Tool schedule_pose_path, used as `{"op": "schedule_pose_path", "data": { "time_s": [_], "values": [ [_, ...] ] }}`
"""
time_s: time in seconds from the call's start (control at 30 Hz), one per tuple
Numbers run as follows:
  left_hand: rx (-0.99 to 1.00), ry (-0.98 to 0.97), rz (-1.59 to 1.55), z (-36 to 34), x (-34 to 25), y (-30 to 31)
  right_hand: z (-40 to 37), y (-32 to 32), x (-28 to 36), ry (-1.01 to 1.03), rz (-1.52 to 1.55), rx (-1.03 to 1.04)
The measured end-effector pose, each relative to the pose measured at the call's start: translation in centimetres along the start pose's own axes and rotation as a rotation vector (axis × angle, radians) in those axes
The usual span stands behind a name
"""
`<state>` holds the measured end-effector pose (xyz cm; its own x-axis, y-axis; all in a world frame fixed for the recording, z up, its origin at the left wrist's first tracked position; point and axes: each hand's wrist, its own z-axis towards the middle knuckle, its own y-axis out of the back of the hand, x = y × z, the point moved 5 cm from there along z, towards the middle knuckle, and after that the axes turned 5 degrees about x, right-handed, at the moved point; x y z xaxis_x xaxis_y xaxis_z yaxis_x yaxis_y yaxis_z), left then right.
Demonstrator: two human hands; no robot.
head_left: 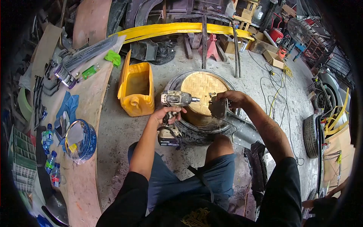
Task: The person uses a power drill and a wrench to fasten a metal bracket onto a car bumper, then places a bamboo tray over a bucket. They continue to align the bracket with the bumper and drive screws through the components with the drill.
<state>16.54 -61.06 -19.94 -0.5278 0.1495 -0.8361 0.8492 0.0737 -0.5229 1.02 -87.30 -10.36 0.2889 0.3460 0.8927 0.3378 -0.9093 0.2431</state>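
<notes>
Above the knees: the white and black battery tool points its tip at the dark flat metal part. They are near but not touching, over the round woven bamboo lid.
Left hand: wrapped tight round the tool's handle.
Right hand: closed on the part's top.
Doing it well: I think keep the tip straight, hold the part firm and squeeze slowly.

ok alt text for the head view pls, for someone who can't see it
A seated person's left hand grips a beige cordless impact driver, its bit aimed at a dark flat metal part held in the right hand. Beyond them are a round woven bamboo lid on a black tyre and a cut-open yellow plastic jerrycan.
</notes>
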Motion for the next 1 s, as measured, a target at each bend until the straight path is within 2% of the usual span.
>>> {"op": "schedule_pose_path", "data": {
  "time_s": [0.03,0.1,0.13,0.17,0.23,0.27,0.33,0.37,0.43,0.47,0.5,0.53,0.57,0.63,0.7,0.73,0.77,0.87,0.97,1.0],
  "values": [
    [-0.108,0.019,0.083,-1.1,-1.4,-0.1,-0.1,-0.1,0.8,0.032,-0.049,0.001],
    [-0.309,-0.003,0.305,-3.4,-4.3,0.1,-0.2,-0.1,-0.4,-0.407,0.514,-0.213],
    [-0.377,-0.008,0.392,-4.6,-5.4,0.8,-0.2,-0.5,0.2,-0.212,0.52,-0.052],
    [-0.368,-0.004,0.461,-5.7,-6.1,1.5,-0.4,0.6,-1.1,-0.089,0.361,-0.084],
    [-0.362,0.009,0.522,-8.4,-6.0,3.7,-0.1,0.1,-0.6,-0.073,0.384,-0.117],
    [-0.414,0.075,0.56,-10.4,-5.1,4.8,-0.3,-0.3,-0.3,-0.188,0.562,-0.119],
    [-0.416,0.34,0.826,-13.6,-0.2,11.0,-0.2,-0.6,0.2,-0.215,0.547,-0.093],
    [-0.461,0.294,0.86,-14.8,3.1,12.3,0.2,0.5,-1.3,-0.13,0.343,-0.059],
    [-0.554,0.204,0.932,-17.2,9.5,14.7,0.9,1.5,-2.4,-0.098,0.299,-0.063],
    [-0.557,0.276,0.865,-18.0,13.5,16.1,0.4,0.7,-2.1,-0.152,0.468,-0.107],
    [-0.707,0.257,0.968,-19.2,14.3,13.3,-0.6,-1.0,1.1,-0.204,0.481,-0.181],
    [-0.661,0.38,0.93,-19.6,17.7,14.2,-0.8,-1.1,1.4,-0.124,0.449,-0.133],
    [-0.857,0.201,0.829,-20.7,18.0,11.0,-0.5,-0.4,0.2,-0.098,0.353,-0.133],
    [-0.933,0.265,0.531,-22.3,23.8,11.7,-0.6,-0.5,0.6,-0.194,0.344,-0.174],
    [-0.978,0.018,0.784,-24.8,32.7,16.8,-0.8,-1.1,1.0,-0.359,0.397,-0.2],
    [-1.048,0.078,0.947,-25.8,34.9,16.9,-1.3,-0.9,1.5,0.019,-0.028,-0.084],
    [-1.12,0.148,1.104,-26.8,36.8,16.6,-1.4,-0.9,1.5,-0.072,0.054,-0.099],
    [-1.259,0.338,0.951,-28.4,39.0,14.3,0.2,0.1,0.1,-0.032,0.005,-0.057],
    [-1.298,0.492,0.99,-29.0,40.6,12.3,0.0,-1.8,1.6,-0.281,0.22,-0.144],
    [-1.301,0.542,1.059,-29.1,40.7,11.8,0.4,-1.8,1.3,-0.282,0.214,-0.147]
  ]
}}
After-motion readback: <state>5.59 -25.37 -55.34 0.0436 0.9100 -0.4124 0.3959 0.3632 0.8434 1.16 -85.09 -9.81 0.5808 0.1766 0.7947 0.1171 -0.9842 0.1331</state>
